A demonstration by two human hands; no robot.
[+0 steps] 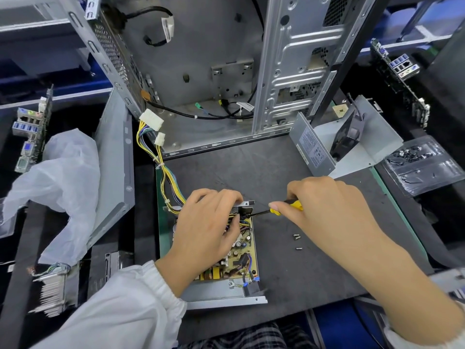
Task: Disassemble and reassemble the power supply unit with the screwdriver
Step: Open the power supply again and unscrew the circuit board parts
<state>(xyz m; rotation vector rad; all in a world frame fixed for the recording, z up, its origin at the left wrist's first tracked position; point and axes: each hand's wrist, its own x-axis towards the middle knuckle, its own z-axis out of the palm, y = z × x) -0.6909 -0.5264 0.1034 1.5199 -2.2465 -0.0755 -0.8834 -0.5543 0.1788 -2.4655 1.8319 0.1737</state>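
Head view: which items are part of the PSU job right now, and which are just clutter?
In use:
- opened power supply unit, steadied by the left hand
- screwdriver, held in the right hand
- loose screws on the mat
- removed PSU cover

Lying about:
- computer case
- plastic bag
- heatsink
- screw tray
- motherboard on the left
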